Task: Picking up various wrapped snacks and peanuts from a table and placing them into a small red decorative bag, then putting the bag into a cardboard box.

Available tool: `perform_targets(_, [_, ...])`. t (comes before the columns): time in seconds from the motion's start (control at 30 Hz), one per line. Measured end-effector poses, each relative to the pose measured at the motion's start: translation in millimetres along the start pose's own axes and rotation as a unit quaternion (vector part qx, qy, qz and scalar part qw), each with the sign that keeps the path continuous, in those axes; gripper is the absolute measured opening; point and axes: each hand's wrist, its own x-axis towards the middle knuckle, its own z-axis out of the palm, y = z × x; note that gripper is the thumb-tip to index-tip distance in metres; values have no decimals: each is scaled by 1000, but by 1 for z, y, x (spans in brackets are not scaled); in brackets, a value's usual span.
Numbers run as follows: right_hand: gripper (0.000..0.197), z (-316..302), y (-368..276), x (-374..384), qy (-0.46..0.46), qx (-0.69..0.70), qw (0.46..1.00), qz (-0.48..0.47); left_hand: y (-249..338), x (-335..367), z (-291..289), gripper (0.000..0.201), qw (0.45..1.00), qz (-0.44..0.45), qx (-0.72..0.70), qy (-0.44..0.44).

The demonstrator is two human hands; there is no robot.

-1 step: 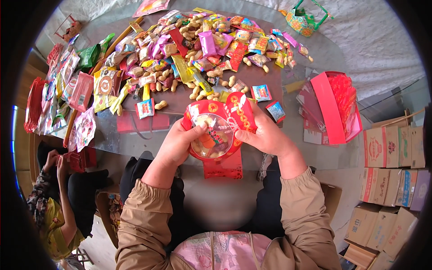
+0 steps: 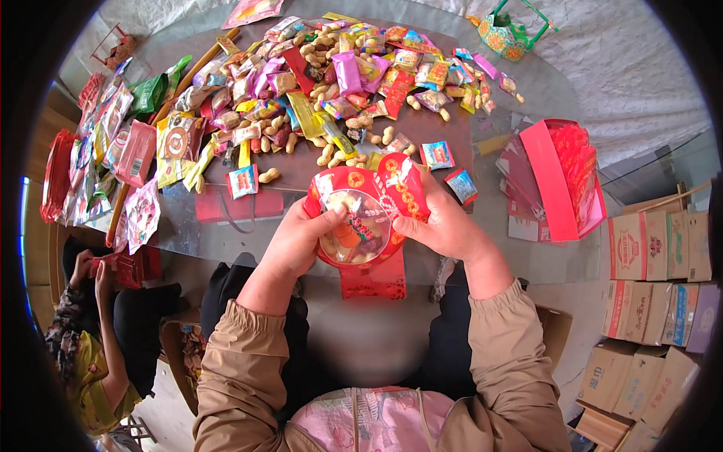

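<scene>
Between my two hands is a red gift pouch with gold print and a round clear window, through which wrapped sweets and what look like nuts show. My left hand grips its left side, the thumb pressed on the window. At the right side my right hand pinches the red film with its thumb, its other fingers hidden behind. A flat red piece with darker print shows below the pouch; whether it belongs to the pouch I cannot tell. Just beyond lie blue-and-red sweet packets and loose peanuts.
A big heap of wrapped sweets and peanuts covers the table. Opened bags lie left, along a wooden stick. A red box holds red pouches at right, near stacked cartons. A co-worker's hands are at lower left.
The co-worker's hands at lower left have shifted slightly. My hands and the pouch stay almost in the same place.
</scene>
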Motion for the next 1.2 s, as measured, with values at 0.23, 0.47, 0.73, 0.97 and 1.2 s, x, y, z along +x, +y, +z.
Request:
perform_targets(0.23, [81, -2, 1, 2, 3, -47, 998, -34, -1, 1, -2, 37, 1000, 2, 9, -3])
perform_targets(0.47, [69, 4, 1, 2, 31, -1, 1000, 5, -1, 2, -1, 32, 1000, 4, 2, 1])
perform_targets(0.73, [69, 0, 2, 3, -41, -25, 998, 41, 1, 0, 1, 31, 1000, -1, 23, 12])
perform_targets(0.97, [64, 2, -8, 5, -14, -35, 999, 20, 1, -1, -5, 30, 998, -11, 61, 13])
perform_targets(1.2, [49, -1, -8, 4, -1, -36, 999, 27, 1, 1, 8, 22, 996, 31, 72, 37])
